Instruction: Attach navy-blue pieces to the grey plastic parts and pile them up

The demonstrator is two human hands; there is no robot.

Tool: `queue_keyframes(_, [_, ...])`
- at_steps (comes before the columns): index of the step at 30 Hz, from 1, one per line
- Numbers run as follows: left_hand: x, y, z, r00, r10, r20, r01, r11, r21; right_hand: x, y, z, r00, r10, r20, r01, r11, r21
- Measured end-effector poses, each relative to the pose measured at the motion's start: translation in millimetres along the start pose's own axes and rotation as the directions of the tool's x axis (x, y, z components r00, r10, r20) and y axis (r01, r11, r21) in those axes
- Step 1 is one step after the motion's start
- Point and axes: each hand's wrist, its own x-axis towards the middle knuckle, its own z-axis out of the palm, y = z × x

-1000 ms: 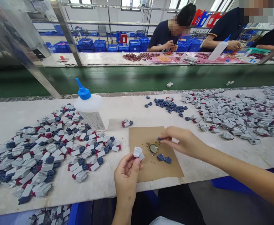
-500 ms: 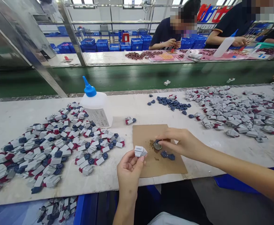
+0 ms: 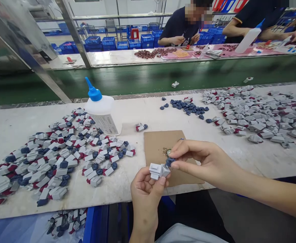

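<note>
My left hand (image 3: 148,189) pinches a light grey plastic part (image 3: 158,170) with a stepped block shape. In the fingers of my right hand (image 3: 198,157) is a small dark blue piece (image 3: 169,162), held against the end of the grey part. Below them lies a square of brown cardboard (image 3: 154,143) with wet-looking spots on it. A small round metal cap (image 3: 168,153) rests on the cardboard, partly covered by my right fingers. My right hand hides much of the cardboard's right side.
Assembled grey, red and blue parts (image 3: 62,155) are heaped at left, beside a white bottle with a blue nozzle (image 3: 102,113). Loose blue pieces (image 3: 188,107) and a grey-part pile (image 3: 262,111) lie right. Co-workers (image 3: 179,28) sit beyond the green conveyor (image 3: 127,79).
My right hand has brought a blue piece from the metal cap to the grey part. My left hand has shifted slightly right and down with the grey part.
</note>
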Motion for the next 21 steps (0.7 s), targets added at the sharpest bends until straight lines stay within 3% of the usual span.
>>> queue_keyframes(3, [1,-2,-3.1,1.0,0.031,0.002,-0.031,0.999,0.024,-1,-1,0,0.997,-0.078,0.019,0.079,0.996,-0.053])
queue_keyframes(7, [2,-5,-11.4,0.986,0.148,0.074,-0.158,0.974,0.16,-2,0,-2,0.971,-0.233,0.048,0.238,0.953,-0.188])
queue_keyframes(11, [2,-8,-18.7,0.965,0.237,0.116,-0.26,0.93,0.26,-4,4,-2,0.939,-0.314,0.141,0.341,0.905,-0.252])
queue_keyframes(16, [4,-14,-24.4,0.949,0.269,0.162,-0.307,0.903,0.3,-3,10,4,0.955,-0.269,0.126,0.287,0.945,-0.155])
queue_keyframes(21, [4,-18,-25.4,0.965,0.228,0.129,-0.257,0.918,0.303,-5,19,12,0.987,-0.138,0.085,0.144,0.987,-0.077])
